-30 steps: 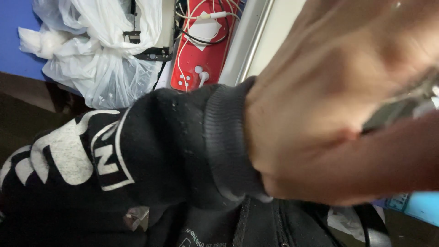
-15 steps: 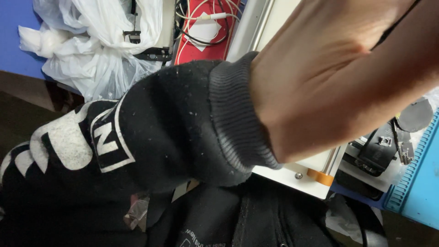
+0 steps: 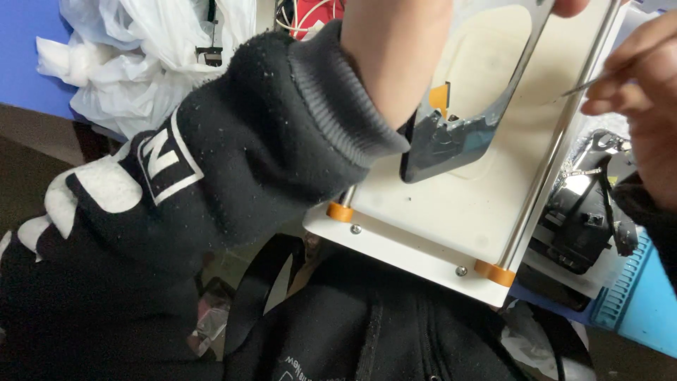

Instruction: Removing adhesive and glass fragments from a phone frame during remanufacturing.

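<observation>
My left hand [image 3: 395,63], in a black sleeve with white lettering, reaches across the view and holds a dark phone [image 3: 451,137] tilted on edge above a white machine platform [image 3: 430,233]. Only the wrist and a fingertip at the top edge show; the rest of the hand is cut off. The phone's lower end hangs just over the platform's pale pad. At the right edge my right hand [image 3: 638,106] pinches a thin metal tool [image 3: 582,86], its tip pointing left toward the phone's raised side, a short way off it.
The platform has orange corner pieces [image 3: 493,272] and metal side rails. A black device [image 3: 578,219] and a blue mat [image 3: 635,303] lie to its right. White plastic bags [image 3: 155,56] and a red item with cables [image 3: 310,10] are behind. A black jacket [image 3: 367,331] is below.
My left arm has lifted up and away from the camera, uncovering the white platform and the phone. My right hand with the thin tool has come into view at the right.
</observation>
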